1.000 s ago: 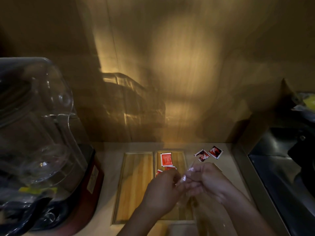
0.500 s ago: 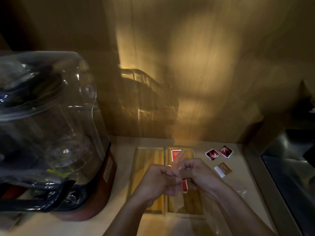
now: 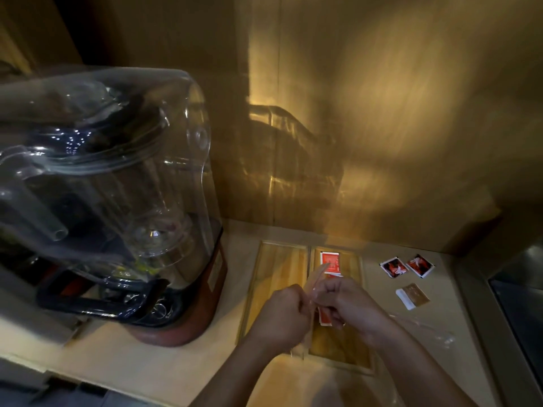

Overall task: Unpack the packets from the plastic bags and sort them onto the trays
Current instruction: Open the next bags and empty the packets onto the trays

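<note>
Two wooden trays lie side by side on the counter, the left tray bare and the right tray holding red packets. My left hand and my right hand meet above the trays' divide, both pinching a clear plastic bag that sticks up between them. A second red packet shows just under my right hand. On the counter to the right lie two red-and-black packets and a brown packet.
A large blender under a clear cover on a red base fills the left side, close to the left tray. A crumpled clear bag lies right of my right forearm. A steel sink edge bounds the right.
The view has shifted so the blender looms larger at left. My hands stay together over the trays, still working the clear bag, whose top now sticks up between them.
</note>
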Demonstrator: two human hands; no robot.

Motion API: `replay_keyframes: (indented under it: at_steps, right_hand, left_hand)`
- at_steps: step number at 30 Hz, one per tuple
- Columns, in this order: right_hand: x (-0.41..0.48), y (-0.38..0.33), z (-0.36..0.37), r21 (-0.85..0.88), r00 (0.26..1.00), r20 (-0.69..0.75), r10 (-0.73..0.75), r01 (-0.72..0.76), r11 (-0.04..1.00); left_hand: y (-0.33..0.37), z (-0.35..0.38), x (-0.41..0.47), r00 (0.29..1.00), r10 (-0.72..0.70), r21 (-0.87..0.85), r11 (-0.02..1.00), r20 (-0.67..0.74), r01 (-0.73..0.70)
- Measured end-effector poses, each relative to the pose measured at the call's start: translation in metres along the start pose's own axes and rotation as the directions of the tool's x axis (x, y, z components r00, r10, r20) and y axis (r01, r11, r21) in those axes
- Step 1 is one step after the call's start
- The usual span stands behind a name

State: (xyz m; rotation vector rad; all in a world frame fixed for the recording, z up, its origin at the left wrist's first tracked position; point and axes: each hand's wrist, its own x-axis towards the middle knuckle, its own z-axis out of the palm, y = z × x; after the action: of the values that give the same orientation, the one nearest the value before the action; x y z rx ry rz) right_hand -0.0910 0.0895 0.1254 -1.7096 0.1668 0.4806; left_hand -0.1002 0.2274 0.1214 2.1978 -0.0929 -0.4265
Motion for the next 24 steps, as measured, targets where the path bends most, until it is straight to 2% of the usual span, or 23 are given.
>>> replay_keyframes:
  at_steps: [2,5,9,15,19,21,24]
  right_hand:
    - [0.001,0.001,0.001,-0.050,1.000,-0.017,-0.017,0.016,0.999]
    - [0.004,0.002,0.001,-0.051,0.998,-0.049,-0.027,0.025,0.998]
    - [0.006,0.002,-0.002,-0.016,0.999,-0.051,0.000,-0.001,1.000]
    - [0.006,0.006,0.004,-0.095,1.000,0.023,0.009,-0.007,0.995]
    - [0.008,0.009,0.006,-0.152,0.998,0.049,0.027,-0.019,0.988]
    - [0.007,0.008,0.005,-0.175,0.998,0.061,0.017,-0.006,0.984]
    - [0.008,0.008,0.008,-0.262,1.000,0.017,-0.022,0.026,0.965]
  left_hand:
    - [0.000,0.000,-0.001,1.000,0.005,0.018,1.000,0.005,-0.005]
    - [0.001,0.001,-0.002,0.999,-0.035,-0.083,0.996,0.009,0.036]
    - [-0.004,0.004,0.001,0.996,-0.034,-0.124,0.992,-0.083,0.024]
    - [-0.012,0.007,0.007,0.991,-0.104,-0.395,0.917,-0.089,0.061]
    - [-0.012,-0.002,0.007,0.991,-0.123,-0.531,0.837,0.053,0.132]
    - [-0.013,-0.004,0.007,0.985,-0.136,-0.527,0.833,0.102,0.169]
    - [-0.013,0.000,0.009,0.981,-0.182,-0.417,0.889,0.061,0.191]
